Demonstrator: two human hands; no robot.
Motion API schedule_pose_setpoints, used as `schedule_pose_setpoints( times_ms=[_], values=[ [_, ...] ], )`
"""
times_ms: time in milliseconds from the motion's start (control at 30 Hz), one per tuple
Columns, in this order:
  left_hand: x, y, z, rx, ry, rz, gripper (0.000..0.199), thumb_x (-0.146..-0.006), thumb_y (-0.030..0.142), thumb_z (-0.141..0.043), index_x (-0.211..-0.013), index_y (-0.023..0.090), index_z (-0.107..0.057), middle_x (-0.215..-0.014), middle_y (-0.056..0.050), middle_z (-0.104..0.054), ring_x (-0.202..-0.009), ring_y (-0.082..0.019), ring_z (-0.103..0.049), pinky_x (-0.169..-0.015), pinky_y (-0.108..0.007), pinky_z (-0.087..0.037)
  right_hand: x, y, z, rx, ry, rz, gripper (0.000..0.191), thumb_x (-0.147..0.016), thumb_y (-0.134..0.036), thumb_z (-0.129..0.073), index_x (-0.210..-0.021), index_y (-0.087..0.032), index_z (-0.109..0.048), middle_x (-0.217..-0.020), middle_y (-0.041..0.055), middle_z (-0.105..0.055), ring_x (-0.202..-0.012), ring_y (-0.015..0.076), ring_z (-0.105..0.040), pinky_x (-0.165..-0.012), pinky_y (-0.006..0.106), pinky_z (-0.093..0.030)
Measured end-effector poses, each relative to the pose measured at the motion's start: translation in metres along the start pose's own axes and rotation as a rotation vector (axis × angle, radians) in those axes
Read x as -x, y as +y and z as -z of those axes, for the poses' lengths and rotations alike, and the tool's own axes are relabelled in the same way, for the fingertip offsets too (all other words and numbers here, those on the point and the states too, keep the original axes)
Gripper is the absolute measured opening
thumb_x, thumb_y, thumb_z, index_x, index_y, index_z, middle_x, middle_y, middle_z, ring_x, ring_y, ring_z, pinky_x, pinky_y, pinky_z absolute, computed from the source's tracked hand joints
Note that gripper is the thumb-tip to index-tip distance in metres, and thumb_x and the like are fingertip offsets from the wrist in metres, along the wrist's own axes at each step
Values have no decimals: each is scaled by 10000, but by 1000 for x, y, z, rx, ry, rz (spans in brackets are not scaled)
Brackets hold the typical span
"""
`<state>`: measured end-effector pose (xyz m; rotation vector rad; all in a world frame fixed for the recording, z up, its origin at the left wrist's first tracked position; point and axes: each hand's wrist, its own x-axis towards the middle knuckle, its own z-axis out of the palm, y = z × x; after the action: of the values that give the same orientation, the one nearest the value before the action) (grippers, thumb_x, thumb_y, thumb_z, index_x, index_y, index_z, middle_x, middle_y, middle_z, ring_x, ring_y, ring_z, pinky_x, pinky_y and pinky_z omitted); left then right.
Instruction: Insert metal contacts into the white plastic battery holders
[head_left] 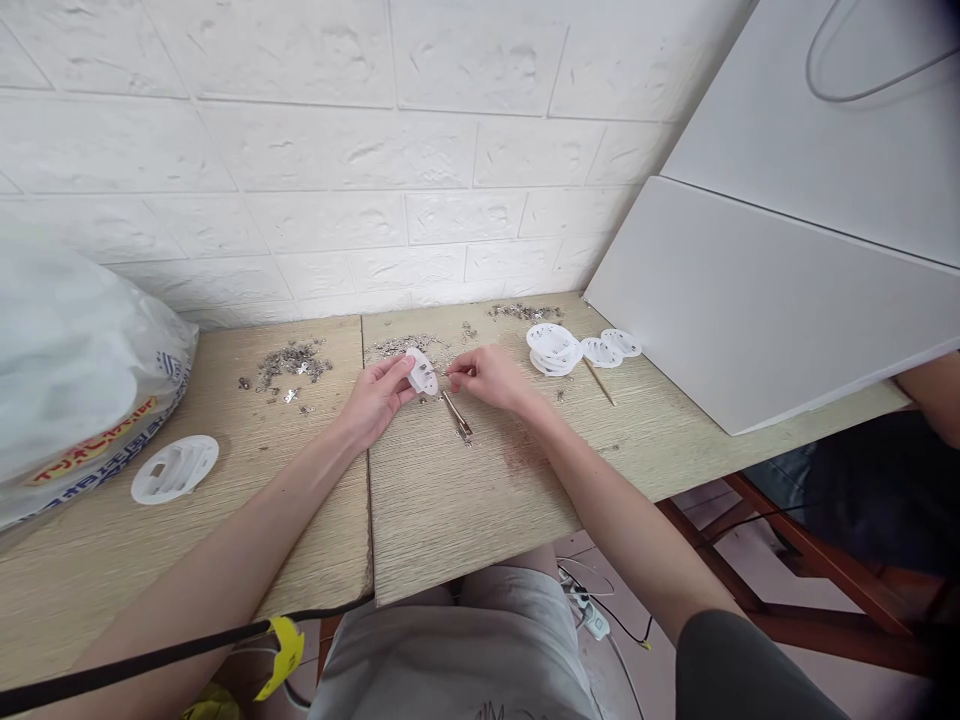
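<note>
My left hand [382, 397] grips a white round plastic piece [423, 372], tilted up, with small metal parts on its face. Close to its right side, my right hand [484, 376] has thumb and fingers pinched together; whatever is between the fingertips is too small to make out. Below the fingertips a slim metal tool, perhaps tweezers [456, 413], lies on the wooden table [450, 500]. Small metal parts [405, 345] are scattered behind the plastic piece. To the right sits a stack of similar white discs [553, 348], with more discs [621, 343] beside it.
A pile of metal parts [296, 362] and a white slotted disc [176, 470] lie at left beside a large plastic bag [82, 370]. A thin stick [598, 382] rests near the stack. White panels [772, 300] stand at right; part of another person's arm [934, 395] shows beyond.
</note>
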<state>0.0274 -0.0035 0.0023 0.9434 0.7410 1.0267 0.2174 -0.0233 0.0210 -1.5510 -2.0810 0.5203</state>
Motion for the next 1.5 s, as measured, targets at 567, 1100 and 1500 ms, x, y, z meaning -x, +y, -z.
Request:
schedule_pose_setpoints(
  times_ms=[567, 1100, 1500],
  values=[
    [-1, -2, 1, -48, -8, -14, 175, -820, 251, -674, -888, 91, -691, -919, -115, -707, -875, -192, -677, -882, -376, -562, -1, 0, 0, -116, -58, -50, 205, -765, -150, -531, -712, -127, -727, -575, -17, -595, -521, 77, -387, -563, 225, -285],
    [-1, 3, -1, 82, 55, 10, 147, -892, 217, -590, -907, 99, -678, -1009, -123, -697, -976, -185, -663, -941, -352, -549, 0, -5, -5, 193, 20, 42, 296, -857, -169, -448, -872, -155, -743, -734, 45, -688, -610, 120, -489, -623, 253, -293],
    [-3, 0, 1, 140, 67, -8, 158, -887, 238, -608, -885, 97, -680, -984, -125, -703, -940, -184, -667, -946, -362, -550, 8, -20, -8, 428, 88, -6, 371, -901, -188, -400, -1095, -242, -711, -979, 55, -732, -779, 176, -604, -599, 283, -260]
  ],
)
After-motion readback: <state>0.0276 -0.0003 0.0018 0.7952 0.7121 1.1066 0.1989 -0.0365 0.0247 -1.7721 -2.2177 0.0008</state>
